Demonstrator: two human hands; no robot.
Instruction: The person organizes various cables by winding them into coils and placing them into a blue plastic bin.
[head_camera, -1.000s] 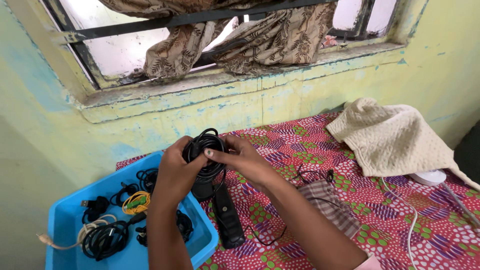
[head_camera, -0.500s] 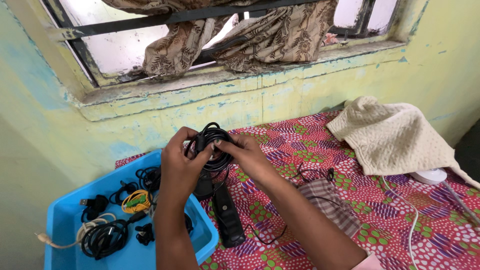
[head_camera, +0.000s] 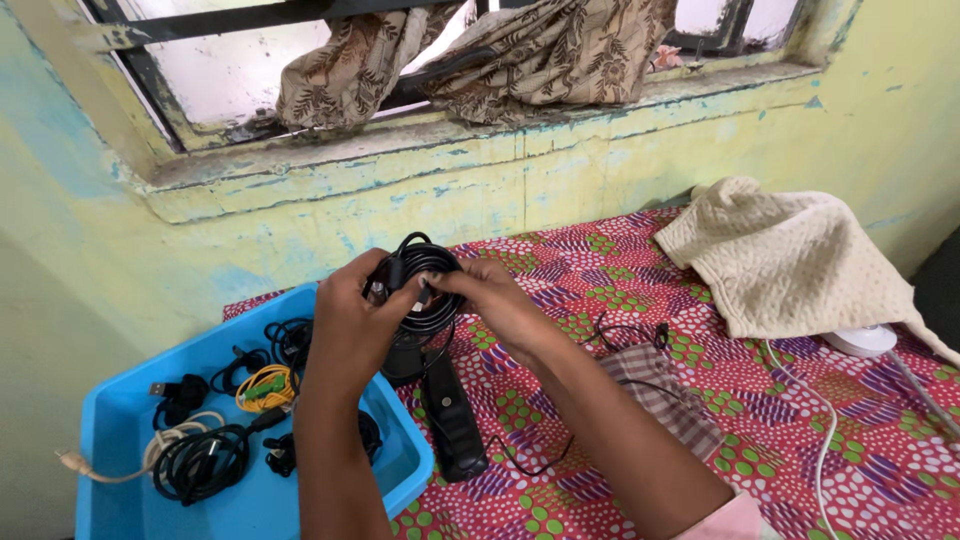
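Note:
Both hands hold a coil of black cable (head_camera: 425, 265) in the air above the table's left part. My left hand (head_camera: 350, 320) grips the coil's left side. My right hand (head_camera: 495, 300) pinches the coil near its middle, where small plugs show. Below the coil a black oblong device (head_camera: 455, 420) lies on the patterned cloth (head_camera: 600, 260), with a thin black wire (head_camera: 625, 335) trailing to the right.
A blue plastic bin (head_camera: 110, 420) at the left holds several coiled cables, black, yellow and cream. A cream knitted cloth (head_camera: 790, 255) covers something at the right, beside a white object (head_camera: 860, 340) and white cord (head_camera: 825, 450). The wall and window ledge stand close behind.
The coil and both hands have stayed in nearly the same place. The fingers of my right hand have shifted on the coil's middle.

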